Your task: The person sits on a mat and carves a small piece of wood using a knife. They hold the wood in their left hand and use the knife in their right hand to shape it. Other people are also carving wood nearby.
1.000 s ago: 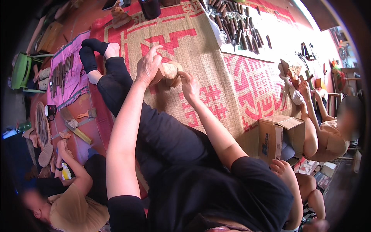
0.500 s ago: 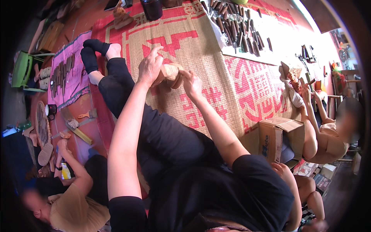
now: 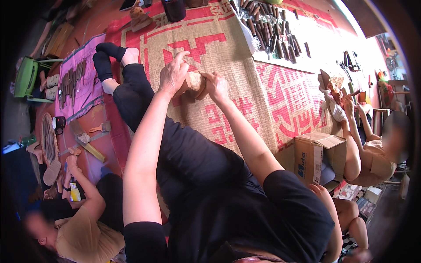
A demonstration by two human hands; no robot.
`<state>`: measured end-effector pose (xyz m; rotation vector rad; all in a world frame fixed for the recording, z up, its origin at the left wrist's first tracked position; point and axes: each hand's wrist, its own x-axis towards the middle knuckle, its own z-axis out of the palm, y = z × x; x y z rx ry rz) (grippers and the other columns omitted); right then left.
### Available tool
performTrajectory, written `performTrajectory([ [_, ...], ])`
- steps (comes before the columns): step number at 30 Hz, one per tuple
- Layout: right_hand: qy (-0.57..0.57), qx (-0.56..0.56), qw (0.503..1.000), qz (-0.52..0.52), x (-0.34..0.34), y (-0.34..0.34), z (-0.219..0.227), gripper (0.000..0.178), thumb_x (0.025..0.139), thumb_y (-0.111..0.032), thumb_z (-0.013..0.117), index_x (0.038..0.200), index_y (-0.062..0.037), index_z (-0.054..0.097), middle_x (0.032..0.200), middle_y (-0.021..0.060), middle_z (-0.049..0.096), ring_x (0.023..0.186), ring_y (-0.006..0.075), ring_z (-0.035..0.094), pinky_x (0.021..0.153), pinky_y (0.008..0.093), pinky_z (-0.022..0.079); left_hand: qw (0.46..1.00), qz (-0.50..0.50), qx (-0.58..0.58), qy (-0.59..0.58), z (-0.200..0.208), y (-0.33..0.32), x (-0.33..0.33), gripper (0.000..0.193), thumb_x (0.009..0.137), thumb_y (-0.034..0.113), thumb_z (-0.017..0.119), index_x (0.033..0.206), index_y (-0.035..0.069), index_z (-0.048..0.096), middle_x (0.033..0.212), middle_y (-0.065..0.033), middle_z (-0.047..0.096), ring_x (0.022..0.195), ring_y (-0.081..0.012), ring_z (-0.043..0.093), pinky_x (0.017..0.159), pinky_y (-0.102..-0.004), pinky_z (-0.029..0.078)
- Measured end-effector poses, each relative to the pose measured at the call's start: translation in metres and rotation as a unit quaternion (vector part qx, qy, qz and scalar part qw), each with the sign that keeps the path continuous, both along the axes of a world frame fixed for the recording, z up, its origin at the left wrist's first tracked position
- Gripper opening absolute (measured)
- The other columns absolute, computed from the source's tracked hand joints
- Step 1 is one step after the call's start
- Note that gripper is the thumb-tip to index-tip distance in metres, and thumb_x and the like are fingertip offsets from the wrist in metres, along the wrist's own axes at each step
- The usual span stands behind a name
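A pale wooden carving [image 3: 193, 84] with rounded forms is held up over the woven mat, beyond my knees. My left hand [image 3: 173, 75] grips its left side, the index finger stretched out past it. At its right edge, my right hand [image 3: 216, 87] has its thumb and fingers pressed together on the wood. Whether a small piece of something is also between those fingers is hidden. The carving's underside and details are blurred. A brown carved figure [image 3: 139, 19] stands on the mat's far edge beside a dark pot [image 3: 174, 10].
Many dark-handled carving tools [image 3: 280, 35] lie on a white sheet at far right; others [image 3: 72, 83] rest on a pink cloth at left. A cardboard box [image 3: 318, 158] is near my right elbow. A brush [image 3: 101, 127] and mug [image 3: 58, 124] are at left. People sit on both sides.
My right hand has shifted slightly left along the carving's upper edge. My left hand keeps its grip, and the carving stays nearly in place.
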<state>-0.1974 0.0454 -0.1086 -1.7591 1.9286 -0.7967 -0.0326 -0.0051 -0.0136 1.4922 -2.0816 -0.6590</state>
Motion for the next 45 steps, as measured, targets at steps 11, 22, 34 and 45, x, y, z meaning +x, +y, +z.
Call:
performTrajectory([
  [11, -0.024, 0.046, 0.998, -0.044, -0.010, 0.037, 0.019, 0.027, 0.092, -0.018, 0.047, 0.107, -0.0231, 0.068, 0.092, 0.0111, 0.060, 0.082, 0.0287, 0.063, 0.075, 0.0416, 0.051, 0.993, -0.003, -0.118, -0.022, -0.029, -0.009, 0.013, 0.036, 0.087, 0.021, 0.043, 0.122, 0.015, 0.052, 0.101, -0.0144, 0.066, 0.087, -0.0338, 0.064, 0.077, -0.0435, 0.050],
  [22, 0.017, 0.037, 0.997, 0.061, 0.011, 0.076, -0.016, 0.028, 0.092, -0.017, 0.048, 0.114, -0.0215, 0.064, 0.088, 0.0118, 0.058, 0.074, 0.0321, 0.063, 0.065, 0.0439, 0.050, 0.999, 0.037, -0.012, -0.034, -0.007, -0.006, 0.000, 0.033, 0.089, 0.019, 0.039, 0.118, 0.013, 0.052, 0.121, -0.0096, 0.058, 0.093, -0.0322, 0.063, 0.079, -0.0428, 0.049],
  [34, 0.036, -0.001, 0.999, -0.023, 0.029, 0.054, -0.019, 0.039, 0.090, -0.012, 0.044, 0.127, -0.0205, 0.051, 0.095, 0.0139, 0.057, 0.074, 0.0343, 0.063, 0.063, 0.0455, 0.051, 0.996, 0.084, -0.016, -0.013, -0.016, -0.007, -0.001, 0.038, 0.087, 0.027, 0.043, 0.123, 0.017, 0.052, 0.108, -0.0106, 0.065, 0.090, -0.0330, 0.064, 0.079, -0.0442, 0.050],
  [45, -0.143, -0.036, 0.987, -0.057, -0.003, 0.075, 0.015, 0.027, 0.088, -0.010, 0.053, 0.112, -0.0148, 0.066, 0.094, 0.0114, 0.063, 0.084, 0.0299, 0.064, 0.074, 0.0393, 0.050, 0.989, 0.143, 0.023, 0.021, -0.007, -0.002, -0.004, 0.043, 0.088, 0.029, 0.041, 0.128, 0.016, 0.046, 0.103, -0.0162, 0.066, 0.087, -0.0333, 0.066, 0.077, -0.0437, 0.050],
])
